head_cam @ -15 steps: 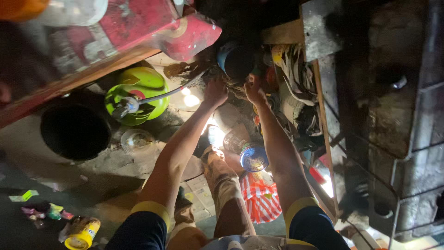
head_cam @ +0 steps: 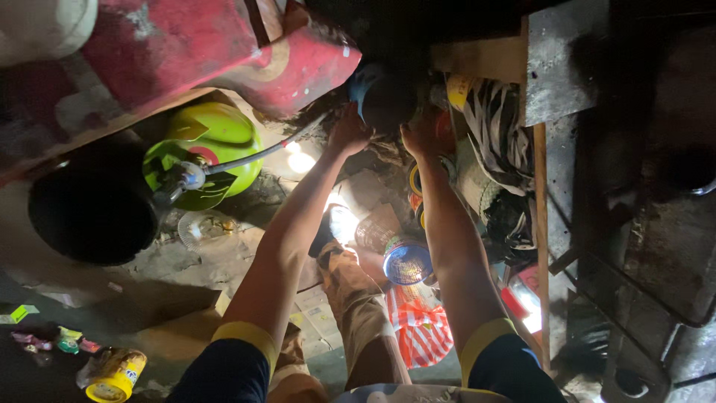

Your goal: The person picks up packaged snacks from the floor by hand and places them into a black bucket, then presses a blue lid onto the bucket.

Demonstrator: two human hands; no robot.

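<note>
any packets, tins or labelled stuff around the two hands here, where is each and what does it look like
Tin: bottom left on the floor, lying on its side, yellow lid, printed label.
Wrappers: far left floor, small, crumpled, green and pink.
Striped bag: below the right forearm, orange and white.
Green gas cylinder: left of the left hand, red round mark on top.
Dark round object: both hands reach it; right hand at its lower edge.

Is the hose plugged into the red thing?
No, the hose runs to the valve on top of the green gas cylinder, not the red object.
</note>
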